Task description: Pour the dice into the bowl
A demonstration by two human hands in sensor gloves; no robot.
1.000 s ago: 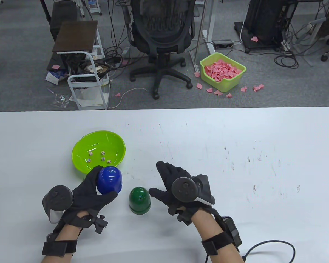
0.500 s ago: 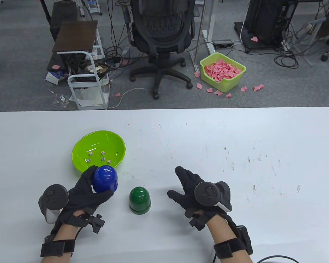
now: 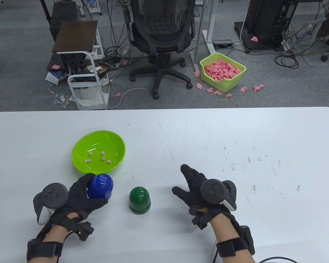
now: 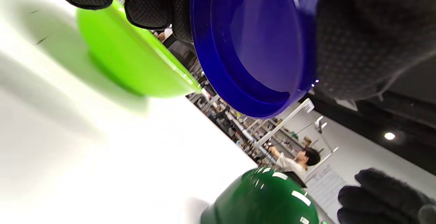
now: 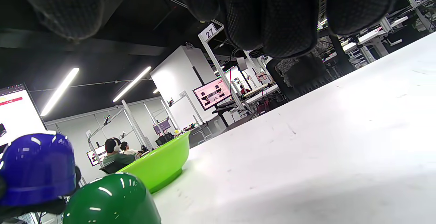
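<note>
A lime green bowl [image 3: 79,161] sits on the white table [image 3: 208,137] with several small dice [image 3: 102,159] in it. My left hand [image 3: 79,197] grips a blue cup [image 3: 100,186], mouth down, just in front of the bowl; the left wrist view shows its inside [image 4: 265,40] with no dice, above the table. A dark green cup [image 3: 139,200] stands mouth down between my hands. My right hand [image 3: 193,189] is open and holds nothing, right of the green cup. The right wrist view shows the blue cup [image 5: 37,169], green cup [image 5: 109,200] and bowl [image 5: 160,166].
Beyond the table's far edge stand an office chair [image 3: 161,33], a white cart [image 3: 85,74] and a green bin of pink paper [image 3: 222,71] on the floor.
My left hand has drawn the blue cup back and down from the bowl's rim. My right hand has moved to the right, away from the green cup.
</note>
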